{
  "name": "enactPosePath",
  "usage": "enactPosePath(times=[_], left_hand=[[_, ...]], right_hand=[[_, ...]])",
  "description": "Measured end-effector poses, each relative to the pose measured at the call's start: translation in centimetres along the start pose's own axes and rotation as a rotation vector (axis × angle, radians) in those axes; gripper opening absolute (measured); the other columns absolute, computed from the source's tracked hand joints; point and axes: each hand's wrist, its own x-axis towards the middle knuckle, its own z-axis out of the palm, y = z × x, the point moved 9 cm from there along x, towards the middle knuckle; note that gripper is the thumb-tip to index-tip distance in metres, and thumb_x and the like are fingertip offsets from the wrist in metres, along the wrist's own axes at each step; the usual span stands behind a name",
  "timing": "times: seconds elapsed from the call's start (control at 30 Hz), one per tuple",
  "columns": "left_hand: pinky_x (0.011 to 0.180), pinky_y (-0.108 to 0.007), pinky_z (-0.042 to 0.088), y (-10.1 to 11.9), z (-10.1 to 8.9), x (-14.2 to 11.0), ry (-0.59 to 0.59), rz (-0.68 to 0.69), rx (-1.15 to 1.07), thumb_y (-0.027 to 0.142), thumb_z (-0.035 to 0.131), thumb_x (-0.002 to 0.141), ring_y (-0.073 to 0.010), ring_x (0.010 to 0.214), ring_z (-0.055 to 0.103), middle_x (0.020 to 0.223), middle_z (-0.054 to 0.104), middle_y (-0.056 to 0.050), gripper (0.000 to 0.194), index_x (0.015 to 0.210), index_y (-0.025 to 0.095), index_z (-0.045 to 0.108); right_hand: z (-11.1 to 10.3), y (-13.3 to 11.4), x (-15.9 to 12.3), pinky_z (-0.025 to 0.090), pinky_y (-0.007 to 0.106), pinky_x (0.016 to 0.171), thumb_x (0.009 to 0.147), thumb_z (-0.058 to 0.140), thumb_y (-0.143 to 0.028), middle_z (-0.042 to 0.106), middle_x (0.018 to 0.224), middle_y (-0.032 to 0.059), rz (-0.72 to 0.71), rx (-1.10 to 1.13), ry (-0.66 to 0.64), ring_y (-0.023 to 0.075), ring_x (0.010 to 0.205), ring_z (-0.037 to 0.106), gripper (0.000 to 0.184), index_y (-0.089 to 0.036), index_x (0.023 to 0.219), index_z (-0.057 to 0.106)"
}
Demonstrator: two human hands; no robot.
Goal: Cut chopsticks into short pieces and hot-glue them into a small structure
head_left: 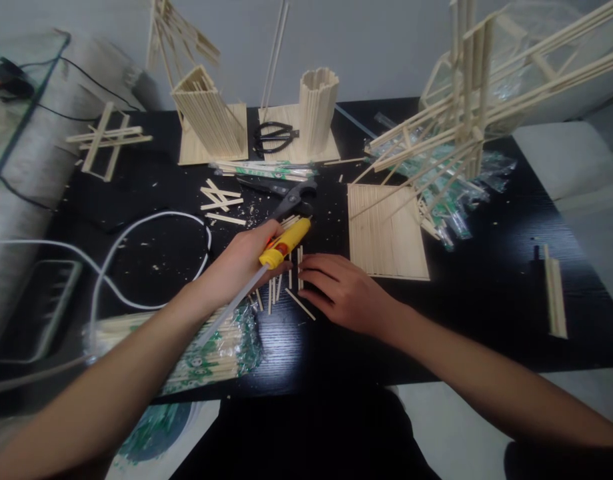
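My left hand (249, 257) is wrapped round a yellow hot glue gun (292, 241), whose tip points away to the upper right. A long, translucent glue stick (231, 307) trails from its back end. Just right of it, my right hand (339, 290) has its fingertips on a pair of short wooden sticks (301, 267) that lie side by side on the black table. Several more cut sticks (275, 293) are scattered between and below the hands. Behind the glue gun rest dark-handled cutters (291, 200).
Bundled chopsticks in plastic (211, 353) lie front left, beside a looped white cable (99, 293). A flat stick panel (386, 233) is to the right. Behind stand two stick towers (209, 120) on bases, black scissors (276, 137) and a tall stick frame (469, 87).
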Motion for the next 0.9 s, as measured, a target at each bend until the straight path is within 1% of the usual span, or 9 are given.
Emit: enactPosePath(times=[0.13,0.23,0.37,0.57,0.77,0.9], left_hand=[[0.061,-0.025,0.039,-0.03,-0.2,0.07,0.014,-0.018,0.012,0.032,0.074,0.083,-0.0131,0.066,0.054,0.08,0.06,0.002,0.028,0.094,0.022,0.051],[0.061,-0.025,0.038,-0.02,-0.16,0.13,0.012,-0.034,0.01,0.032,0.074,0.082,-0.0136,0.066,0.055,0.08,0.062,0.002,0.026,0.095,0.022,0.053],[0.061,-0.024,0.038,0.04,-0.08,0.19,0.012,-0.034,0.009,0.031,0.073,0.083,-0.0139,0.067,0.056,0.081,0.062,0.001,0.025,0.096,0.021,0.054],[0.061,-0.024,0.037,-0.26,-0.14,0.17,0.028,-0.045,0.029,0.033,0.075,0.081,-0.0141,0.067,0.055,0.079,0.06,0.002,0.028,0.093,0.022,0.053],[0.06,-0.025,0.037,-0.14,-0.08,0.2,0.029,-0.043,0.015,0.031,0.074,0.08,-0.0142,0.066,0.054,0.079,0.061,0.001,0.027,0.092,0.023,0.052],[0.059,-0.025,0.037,0.04,-0.05,0.19,0.028,-0.053,0.007,0.032,0.072,0.082,-0.0136,0.064,0.054,0.077,0.061,0.002,0.024,0.092,0.022,0.053]], right_hand=[[0.1,0.17,0.16,0.057,0.047,0.096,0.099,0.059,-0.021,0.071,0.11,0.0148,0.021,-0.002,-0.039,0.0273,0.113,0.064,0.016,-0.013,0.105,0.071],[0.31,0.3,0.19,0.056,0.048,0.094,0.098,0.058,-0.02,0.07,0.111,0.0145,0.035,-0.02,-0.068,0.0287,0.113,0.062,0.015,-0.014,0.103,0.071],[0.37,0.09,0.11,0.055,0.046,0.094,0.098,0.056,-0.019,0.069,0.11,0.0141,0.023,-0.037,-0.065,0.0289,0.114,0.059,0.016,-0.013,0.103,0.071],[0.5,-0.53,0.11,0.054,0.045,0.091,0.099,0.054,-0.017,0.07,0.109,0.0133,-0.022,-0.04,-0.076,0.0275,0.111,0.059,0.022,-0.014,0.112,0.071],[0.84,-0.39,0.36,0.054,0.042,0.087,0.101,0.058,-0.025,0.072,0.102,0.0101,0.027,-0.074,-0.052,0.0252,0.102,0.06,0.017,-0.016,0.102,0.073],[0.96,-0.26,0.49,0.054,0.04,0.085,0.101,0.058,-0.023,0.072,0.099,0.0101,0.062,-0.099,-0.022,0.0245,0.099,0.06,0.018,-0.015,0.097,0.073]])
